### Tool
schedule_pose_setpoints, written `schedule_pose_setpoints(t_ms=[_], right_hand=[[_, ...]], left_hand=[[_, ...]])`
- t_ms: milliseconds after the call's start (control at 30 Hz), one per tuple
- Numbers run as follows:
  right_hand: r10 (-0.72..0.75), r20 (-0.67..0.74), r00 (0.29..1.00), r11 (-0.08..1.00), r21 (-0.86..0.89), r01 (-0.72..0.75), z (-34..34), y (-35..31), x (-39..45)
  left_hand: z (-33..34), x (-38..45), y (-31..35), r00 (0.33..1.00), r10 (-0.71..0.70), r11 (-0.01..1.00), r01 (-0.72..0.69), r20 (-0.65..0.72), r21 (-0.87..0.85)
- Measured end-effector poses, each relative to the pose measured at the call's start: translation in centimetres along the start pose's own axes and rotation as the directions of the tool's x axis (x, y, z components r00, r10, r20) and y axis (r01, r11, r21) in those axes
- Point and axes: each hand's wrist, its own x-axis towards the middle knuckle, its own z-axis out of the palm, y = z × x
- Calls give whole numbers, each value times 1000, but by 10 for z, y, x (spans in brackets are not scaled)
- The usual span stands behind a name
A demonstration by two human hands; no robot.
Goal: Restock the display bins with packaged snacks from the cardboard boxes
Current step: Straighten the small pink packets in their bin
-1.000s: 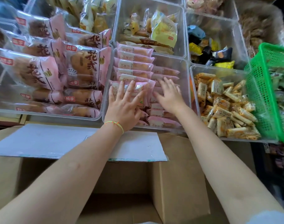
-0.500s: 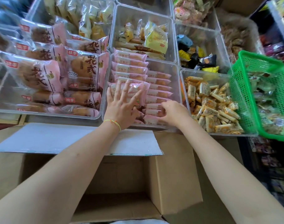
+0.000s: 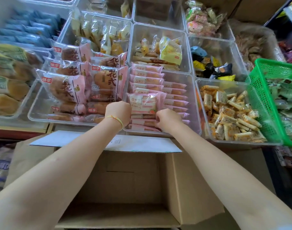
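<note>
A clear display bin (image 3: pixel 194 103) holds two rows of pink packaged snacks (image 3: pixel 147 81) standing on edge. Both my hands are at its near end. My left hand (image 3: pixel 118 112), with a yellow band on the wrist, has its fingers curled down at the left side of the front pink packets (image 3: pixel 144 103). My right hand (image 3: pixel 168 119) curls over the low packets at the bin's front. Below my arms stands an open cardboard box (image 3: pixel 125 188); its inside shows only bare cardboard.
A large clear bin (image 3: pixel 37 112) of pink bread bags sits to the left. On the right are a bin of orange-wrapped snacks (image 3: pixel 231 117) and a green plastic basket (image 3: pixel 273 90). More clear bins with mixed sweets fill the back rows.
My left hand lay flat with spread fingers on the front packets; now its fingers are curled down at their left side. My right hand slid nearer and curled onto the lowest packets.
</note>
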Motion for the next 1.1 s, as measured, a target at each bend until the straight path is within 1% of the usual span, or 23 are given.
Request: schedule_pose_setpoints(t_ms=[100,200,267,367,467,567,700,800,867,1000,1067,1100], right_hand=[[15,-11,1000,998,-61,-16,5,-3,5],[12,-40,999,996,-92,-16,10,-2,5],[9,-73,997,995,-96,-16,14,-1,3],[-4,-84,996,995,-103,-4,16,0,1],[-23,-46,999,991,-134,16,14,-1,6],[-34,-18,999,984,-174,31,12,-4,9],[-33,13,999,992,-124,35,12,-1,6],[-15,-6,1000,994,-110,15,14,1,6],[-4,-39,999,995,-102,0,13,0,8],[70,-115,991,997,-9,-71,10,-4,14],[71,-121,990,997,23,-68,11,-2,10],[54,-125,991,998,51,-48,11,0,7]], left_hand=[[2,3,5,997,72,989,-66,-38,135],[4,2,9,975,216,943,-193,-58,270],[6,0,13,949,312,894,-278,-43,351],[6,0,16,927,376,848,-335,-20,410],[4,3,19,923,385,831,-344,-7,437],[8,8,24,934,357,845,-322,-3,428],[14,17,26,947,304,900,-249,-105,357],[17,17,28,947,288,915,-228,-142,333],[17,15,30,958,264,920,-214,-114,330],[16,16,30,974,222,920,-192,-52,340],[11,13,29,976,218,912,-193,-29,361],[8,14,27,977,212,922,-191,-27,336]])
